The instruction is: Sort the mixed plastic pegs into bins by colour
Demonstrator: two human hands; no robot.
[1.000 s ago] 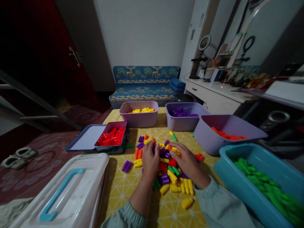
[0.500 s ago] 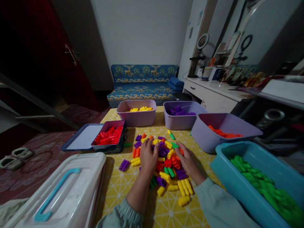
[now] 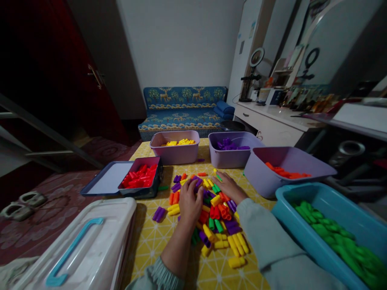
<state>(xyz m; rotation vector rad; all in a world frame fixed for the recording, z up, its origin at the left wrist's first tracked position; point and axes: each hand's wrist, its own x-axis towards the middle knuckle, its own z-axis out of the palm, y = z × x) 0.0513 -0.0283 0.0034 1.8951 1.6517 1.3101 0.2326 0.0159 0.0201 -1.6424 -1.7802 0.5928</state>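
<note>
A heap of small plastic tubes [image 3: 216,211] in yellow, purple, red, orange and green lies on the yellow patterned tablecloth [image 3: 157,241]. My left hand [image 3: 190,200] rests palm down on the heap's left side, its fingers spread over purple and yellow pieces. My right hand [image 3: 227,186] lies flat on the far right part of the heap, fingers stretched toward a green piece. Neither hand shows anything gripped.
Sorting bins ring the heap: a dark tin [image 3: 152,189] of red pieces with its lid beside it, a lilac tub [image 3: 177,155] of yellow ones, another [image 3: 231,159] of purple, a third [image 3: 260,177] of orange, a blue tub [image 3: 290,225] of green. A white case [image 3: 90,245] sits near left.
My right hand has slid forward over the heap toward the far tubs, spreading pieces. My left hand has shifted only slightly. Some tubes have scattered farther out.
</note>
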